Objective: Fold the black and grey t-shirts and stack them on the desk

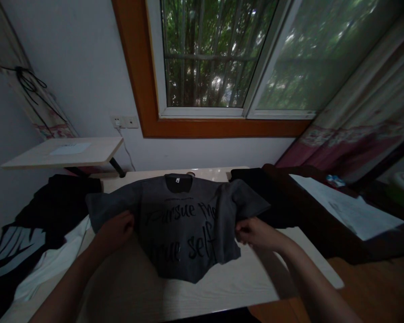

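A dark grey T-shirt (185, 224) with black lettering lies front side up on the pale wooden table (222, 291), its collar toward the window. Its short sleeves spread out to both sides, and the lower part is bunched and uneven. At the shirt's left side, below the sleeve, my left hand (119, 226) has its fingers closed on the fabric. My right hand (252, 231) pinches the shirt's right side just under the other sleeve. Fingertips of both hands are partly hidden in shadow and cloth.
Black and white clothes (47, 215) are piled at the left, beside a small raised shelf (70, 150). Black cloth (256, 179) lies at the table's right rear. Further right, a white sheet (346, 206) rests on a dark brown surface. A window (218, 58) is behind.
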Action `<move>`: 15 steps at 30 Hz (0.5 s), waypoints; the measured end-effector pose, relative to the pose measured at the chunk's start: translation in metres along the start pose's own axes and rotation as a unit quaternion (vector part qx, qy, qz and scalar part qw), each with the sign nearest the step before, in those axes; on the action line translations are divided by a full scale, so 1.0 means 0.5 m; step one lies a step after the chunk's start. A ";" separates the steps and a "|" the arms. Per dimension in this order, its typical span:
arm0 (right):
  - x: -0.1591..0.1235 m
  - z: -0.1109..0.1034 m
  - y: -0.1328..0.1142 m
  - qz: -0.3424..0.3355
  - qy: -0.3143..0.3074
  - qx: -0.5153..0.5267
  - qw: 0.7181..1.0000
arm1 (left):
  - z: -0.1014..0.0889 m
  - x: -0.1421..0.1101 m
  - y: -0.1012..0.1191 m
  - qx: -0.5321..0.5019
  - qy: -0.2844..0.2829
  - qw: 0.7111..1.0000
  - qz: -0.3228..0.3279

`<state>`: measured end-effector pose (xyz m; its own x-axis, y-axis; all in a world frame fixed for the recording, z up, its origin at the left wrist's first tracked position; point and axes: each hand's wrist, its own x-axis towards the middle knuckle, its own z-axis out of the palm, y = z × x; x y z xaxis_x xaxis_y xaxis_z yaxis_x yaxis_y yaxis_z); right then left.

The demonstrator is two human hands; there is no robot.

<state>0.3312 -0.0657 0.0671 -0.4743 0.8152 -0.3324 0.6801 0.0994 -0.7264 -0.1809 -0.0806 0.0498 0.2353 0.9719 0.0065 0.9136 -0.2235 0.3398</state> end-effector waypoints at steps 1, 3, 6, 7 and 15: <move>-0.004 0.007 0.000 -0.020 -0.005 0.000 1.000 | 0.003 -0.010 0.005 0.000 -0.027 1.000 0.001; -0.004 0.022 -0.005 -0.072 0.004 0.003 0.997 | 0.011 -0.027 0.014 -0.010 -0.068 0.998 0.009; 0.009 0.044 -0.021 -0.137 0.043 -0.003 0.990 | 0.031 -0.037 0.030 -0.027 -0.086 0.995 0.035; 0.016 0.051 -0.025 -0.154 0.058 -0.009 0.986 | 0.040 -0.038 0.034 -0.029 -0.083 0.995 0.042; 0.099 0.095 -0.035 -0.248 0.172 -0.064 0.951 | 0.109 -0.017 0.057 -0.038 -0.003 0.997 0.062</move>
<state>0.2691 -0.0543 0.0349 -0.5588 0.7863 0.2635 0.4939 0.5708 -0.6559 -0.1386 -0.0995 0.0081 0.3480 0.9363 0.0472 0.8493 -0.3362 0.4071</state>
